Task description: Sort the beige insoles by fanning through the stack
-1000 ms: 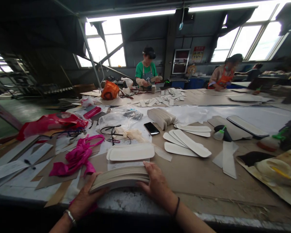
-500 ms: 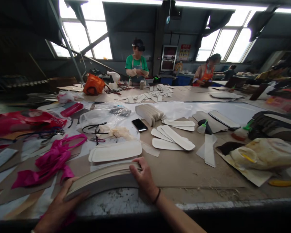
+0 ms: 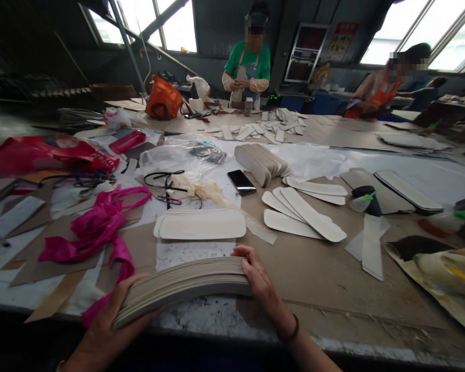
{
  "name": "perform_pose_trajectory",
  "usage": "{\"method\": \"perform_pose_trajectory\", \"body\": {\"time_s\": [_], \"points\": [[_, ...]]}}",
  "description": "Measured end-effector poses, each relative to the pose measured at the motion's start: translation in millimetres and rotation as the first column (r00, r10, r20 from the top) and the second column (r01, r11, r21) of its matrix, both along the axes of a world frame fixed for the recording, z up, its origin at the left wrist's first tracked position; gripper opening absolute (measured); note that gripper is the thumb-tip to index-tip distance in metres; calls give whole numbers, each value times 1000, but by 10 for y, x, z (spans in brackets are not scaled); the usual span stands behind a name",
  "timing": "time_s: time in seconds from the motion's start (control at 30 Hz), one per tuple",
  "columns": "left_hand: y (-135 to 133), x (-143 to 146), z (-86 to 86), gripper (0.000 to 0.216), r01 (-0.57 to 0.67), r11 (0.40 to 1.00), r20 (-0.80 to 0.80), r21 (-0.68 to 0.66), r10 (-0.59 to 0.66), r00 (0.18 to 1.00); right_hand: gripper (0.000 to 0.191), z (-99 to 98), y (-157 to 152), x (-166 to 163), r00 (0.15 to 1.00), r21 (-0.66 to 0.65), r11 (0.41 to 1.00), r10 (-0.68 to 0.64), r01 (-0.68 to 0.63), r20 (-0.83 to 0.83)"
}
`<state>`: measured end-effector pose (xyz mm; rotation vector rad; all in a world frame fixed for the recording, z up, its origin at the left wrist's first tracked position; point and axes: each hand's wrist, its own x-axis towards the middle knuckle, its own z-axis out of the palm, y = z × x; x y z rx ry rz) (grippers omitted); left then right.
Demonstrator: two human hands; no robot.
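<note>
A thick stack of long, thin greyish boards (image 3: 186, 281) bows upward between my two hands at the table's near edge. My left hand (image 3: 120, 310) wraps round its left end, thumb on top and fingers beneath. At the other end my right hand (image 3: 261, 281) grips the stack, fingers over the far side. Just beyond it lie a few white round-cornered strips (image 3: 203, 224) in a small pile. More white strips (image 3: 306, 212) are fanned out to the right. A bent bundle of grey pieces (image 3: 261, 161) sits behind a black phone (image 3: 241, 182).
Bright pink cloth (image 3: 96, 222) and a red plastic bag (image 3: 46, 155) lie on the left. On the right are a glue bottle (image 3: 360, 202) and a stained yellowish container (image 3: 442, 274). Across the table a person in green (image 3: 250, 67) stands by a heap of strips (image 3: 263, 126).
My view has tilted down and shifted left, so the table things appear larger and further right. Both hands still hold the stack, whose layers now look more evenly aligned.
</note>
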<state>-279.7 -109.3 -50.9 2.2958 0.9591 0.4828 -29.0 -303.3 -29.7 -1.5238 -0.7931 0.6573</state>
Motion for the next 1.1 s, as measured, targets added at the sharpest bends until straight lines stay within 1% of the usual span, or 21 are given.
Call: {"method": "perform_pose_trajectory", "body": {"time_s": [0.1, 0.2, 0.27, 0.33, 0.4, 0.47, 0.53, 0.6, 0.67, 0.73, 0.8, 0.83, 0.9, 0.93, 1.0, 1.07, 1.1], "points": [[-16, 10, 44, 49, 77, 992, 31, 102, -81, 996, 31, -46, 8, -6, 997, 5, 999, -50, 50, -54], [-37, 35, 80, 42, 95, 982, 63, 162, -106, 992, 41, -131, 23, 5, 979, 49, 992, -105, 115, -173], [-38, 21, 50, 40, 86, 980, 81, 177, -102, 991, 47, -176, 14, 28, 952, 100, 986, -97, 131, -290], [-26, -16, -16, 42, 82, 982, 81, 171, -97, 992, 51, -180, -15, 61, 934, 127, 984, -77, 128, -348], [-12, -56, -84, 44, 81, 985, 73, 153, -93, 993, 53, -138, -54, 96, 951, 105, 989, -67, 103, -301], [-8, -81, -123, 47, 68, 991, 58, 114, -75, 996, 51, -81, -89, 123, 988, 26, 999, -32, 36, -150], [-23, -83, -119, 52, 34, 998, 36, 59, -36, 999, 52, -52, -108, 147, 999, -52, 998, 43, -43, 4], [-55, -67, -78, 57, 3, 1000, 13, -3, -3, 1000, 54, -70, -114, 189, 992, -82, 991, 113, -107, 65], [-99, -41, -14, 61, -9, 997, -4, -70, 9, 1000, 56, -108, -117, 263, 995, -43, 994, 102, -101, 19], [-142, -13, 48, 65, -29, 990, -16, -140, 27, 1000, 57, -118, -127, 350, 1000, 4, 1000, -6, 6, -22], [-171, 4, 89, 67, -62, 980, -10, -190, 61, 998, 54, -73, -156, 403, 995, 13, 995, -99, 98, 12], [-175, 5, 96, 67, -74, 977, -7, -201, 74, 997, 51, -33, -178, 406, 995, -7, 996, -90, 90, 50], [-164, -13, 84, 66, -87, 978, -8, -191, 87, 996, 44, 53, -236, 370, 995, -75, 997, 14, -7, 98], [-149, -30, 68, 64, -83, 979, -20, -185, 80, 997, 41, 88, -268, 342, 994, -109, 992, 66, -57, 86], [-111, -70, 24, 61, -62, 981, -46, -185, 54, 997, 35, 129, -328, 298, 993, -161, 980, 119, -113, 26], [-79, -96, -17, 55, -22, 983, -40, -180, 16, 999, 34, 132, -365, 302, 989, -174, 974, 141, -146, -38], [-70, -100, -34, 53, -12, 988, -41, -151, 6, 999, 34, 127, -373, 323, 986, -169, 971, 160, -167, -53]]}}
